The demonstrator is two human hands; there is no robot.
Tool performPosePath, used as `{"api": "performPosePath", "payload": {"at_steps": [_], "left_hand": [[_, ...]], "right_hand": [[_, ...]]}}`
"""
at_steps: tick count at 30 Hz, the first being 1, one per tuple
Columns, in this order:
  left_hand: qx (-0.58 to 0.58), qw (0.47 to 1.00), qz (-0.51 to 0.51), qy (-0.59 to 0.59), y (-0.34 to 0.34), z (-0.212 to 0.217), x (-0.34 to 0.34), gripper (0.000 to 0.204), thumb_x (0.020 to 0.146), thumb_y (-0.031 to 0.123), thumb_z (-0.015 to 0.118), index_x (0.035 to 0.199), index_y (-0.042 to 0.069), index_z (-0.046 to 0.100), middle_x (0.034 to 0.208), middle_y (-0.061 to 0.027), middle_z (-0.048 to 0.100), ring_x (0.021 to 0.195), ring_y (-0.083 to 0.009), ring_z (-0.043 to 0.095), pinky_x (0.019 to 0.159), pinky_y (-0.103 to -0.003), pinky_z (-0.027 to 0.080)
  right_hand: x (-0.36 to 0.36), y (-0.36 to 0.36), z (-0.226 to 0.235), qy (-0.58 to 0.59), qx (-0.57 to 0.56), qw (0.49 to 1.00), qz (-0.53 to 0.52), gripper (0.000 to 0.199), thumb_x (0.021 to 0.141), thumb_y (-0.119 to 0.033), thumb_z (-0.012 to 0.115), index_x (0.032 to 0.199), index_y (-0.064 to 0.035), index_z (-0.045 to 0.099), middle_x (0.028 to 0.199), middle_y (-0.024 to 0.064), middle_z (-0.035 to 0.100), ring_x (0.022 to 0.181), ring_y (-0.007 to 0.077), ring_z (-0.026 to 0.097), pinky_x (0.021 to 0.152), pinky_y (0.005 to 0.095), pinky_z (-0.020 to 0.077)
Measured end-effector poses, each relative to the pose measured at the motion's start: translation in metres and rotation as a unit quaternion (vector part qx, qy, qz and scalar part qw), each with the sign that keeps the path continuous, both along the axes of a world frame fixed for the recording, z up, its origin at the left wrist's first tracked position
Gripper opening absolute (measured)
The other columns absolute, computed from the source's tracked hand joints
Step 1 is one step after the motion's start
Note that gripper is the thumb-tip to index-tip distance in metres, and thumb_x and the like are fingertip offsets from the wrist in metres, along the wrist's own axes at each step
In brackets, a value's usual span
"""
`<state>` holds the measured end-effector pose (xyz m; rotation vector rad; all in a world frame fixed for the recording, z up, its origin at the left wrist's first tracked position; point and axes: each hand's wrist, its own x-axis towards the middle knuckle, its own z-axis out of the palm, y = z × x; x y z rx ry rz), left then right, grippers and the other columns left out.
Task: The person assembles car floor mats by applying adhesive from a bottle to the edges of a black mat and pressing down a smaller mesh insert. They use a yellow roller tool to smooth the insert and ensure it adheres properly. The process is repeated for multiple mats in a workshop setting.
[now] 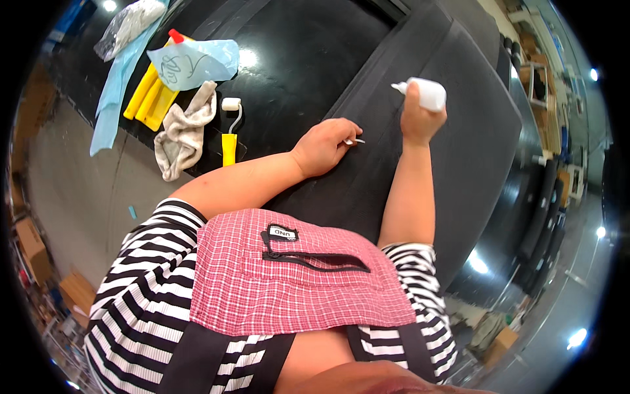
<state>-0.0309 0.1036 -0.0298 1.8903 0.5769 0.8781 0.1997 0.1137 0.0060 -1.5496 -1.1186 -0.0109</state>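
Observation:
My right hand (420, 123) is wrapped round a white squeeze bottle (431, 96), held tilted on its side with its narrow nozzle towards the left. Below and left of it, my left hand (323, 146) is closed at the edge of a folded strip of black sheet. Between its fingertips shows a small white piece (354, 140) with a thin end; its exact kind is unclear. Broad black sheet material (469, 141) lies under both hands, with long layered folds running from near my apron towards the far side.
Left of my left forearm lie a small roller (229, 146) with a yellow handle, a crumpled greyish cloth (186, 134), yellow material (149, 98) and a light-blue plastic sheet (203, 60). A clear plastic bag (131, 25) sits at the far left of the shiny black table (289, 79).

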Motion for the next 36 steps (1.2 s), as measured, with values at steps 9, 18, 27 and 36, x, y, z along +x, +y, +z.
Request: {"api": "performPosePath", "payload": {"at_steps": [9,18,27,36], "left_hand": [[0.006,1.000,0.011,-0.011,-0.003,-0.006,-0.001,0.013,0.086,-0.003,0.066,0.096,0.004,0.061,0.109,-0.0123,0.072,0.101,-0.0339,0.068,0.088,-0.041,0.055],[0.018,1.000,0.007,-0.018,0.001,-0.007,0.000,0.013,0.086,-0.003,0.066,0.095,0.004,0.061,0.109,-0.0124,0.072,0.101,-0.0337,0.069,0.087,-0.041,0.055],[0.016,1.000,0.014,0.002,-0.001,-0.005,0.000,0.012,0.087,-0.004,0.066,0.093,0.005,0.060,0.109,-0.0124,0.073,0.099,-0.0334,0.069,0.085,-0.041,0.056],[0.017,1.000,0.017,-0.002,0.000,-0.004,0.000,0.011,0.087,-0.003,0.067,0.092,0.005,0.060,0.109,-0.0121,0.073,0.099,-0.0331,0.069,0.087,-0.041,0.055]], "right_hand": [[-0.003,-0.005,-0.004,0.039,0.005,0.999,0.035,0.028,0.084,-0.026,0.079,0.090,0.0005,0.072,0.085,0.0120,0.075,0.080,0.0251,0.075,0.073,0.0354,0.0586],[0.004,-0.002,-0.014,-0.033,-0.078,0.996,-0.007,0.024,0.087,-0.023,0.076,0.092,0.0002,0.073,0.086,0.0115,0.075,0.079,0.0248,0.075,0.074,0.0353,0.0583],[0.006,0.006,-0.015,-0.008,-0.031,0.999,0.015,0.030,0.089,-0.031,0.076,0.090,-0.0013,0.074,0.087,0.0119,0.075,0.081,0.0252,0.075,0.074,0.0351,0.0579],[0.013,0.012,-0.024,-0.067,-0.042,0.997,-0.001,0.026,0.088,-0.030,0.076,0.087,-0.0042,0.075,0.085,0.0118,0.075,0.079,0.0283,0.074,0.073,0.0381,0.0574]]}}
